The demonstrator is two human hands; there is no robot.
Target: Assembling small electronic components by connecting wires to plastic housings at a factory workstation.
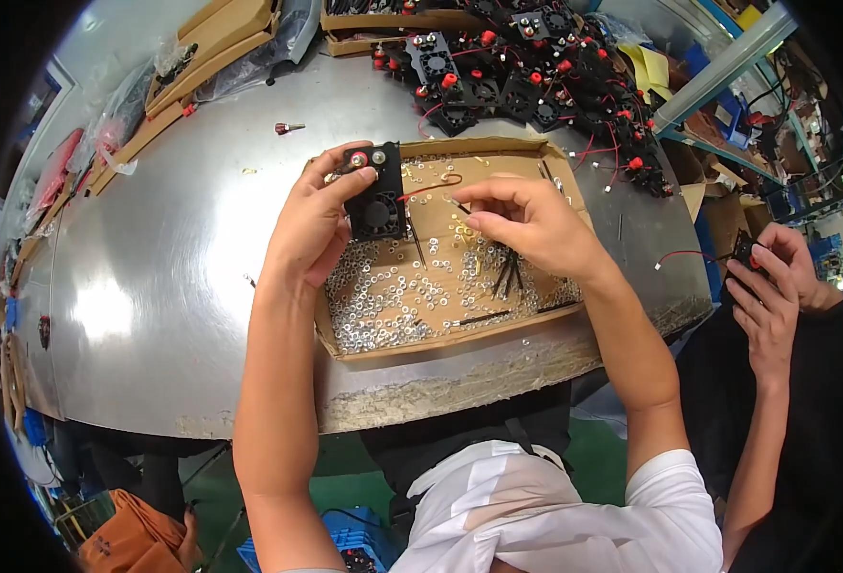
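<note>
A black fan panel [377, 191] is gripped in my left hand [314, 215], held upright over the left part of a cardboard tray [459, 346]. A small fan sits in its lower half, and near its top are a red terminal post and a metal one, with my thumb beside them. From its right side a red wire [431, 187] curls out. My right hand [534, 224] is closed, pinching a thin dark stick-like piece [460, 205] with a light tip near the wire's end; its exact kind is too small to tell. Loose metal nuts [383, 296] and black sticks [507, 275] lie in the tray below.
Piled fan panels [526, 91] with red wires cover the back right of the metal table [154, 248]. A loose red terminal post [288, 128] lies at the back left. Cardboard boxes [216, 53] line the far left edge. At right, a co-worker's hands [775, 286] hold a similar part.
</note>
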